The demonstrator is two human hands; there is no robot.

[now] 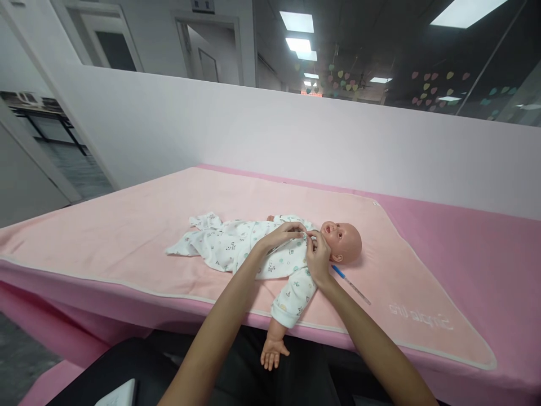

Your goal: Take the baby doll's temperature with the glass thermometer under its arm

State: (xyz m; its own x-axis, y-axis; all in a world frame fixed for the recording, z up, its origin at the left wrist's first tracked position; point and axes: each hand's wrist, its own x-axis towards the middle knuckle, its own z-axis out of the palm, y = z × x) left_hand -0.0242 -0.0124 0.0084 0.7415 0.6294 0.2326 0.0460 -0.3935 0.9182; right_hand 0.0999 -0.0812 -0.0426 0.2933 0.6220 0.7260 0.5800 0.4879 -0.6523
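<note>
A baby doll (344,242) lies on its back with its head to the right, dressed in a white printed top (279,264) and matching trousers (224,242). At the chest, just below the neck, my left hand (288,232) has its fingertips closed on the top's front edge. My right hand (318,254) pinches the same spot from the head side, its fingertips meeting the left ones. Whatever small fastening may lie between the fingertips is hidden. One doll arm (274,338) reaches over the table's front edge, with its hand hanging free.
Beside the doll's head lies a thin clear stick with a blue end (350,285). A light pink mat (127,225) covers much of the darker pink tablecloth (477,254). Behind stands a low white wall (296,135). A white object (118,395) shows at bottom left.
</note>
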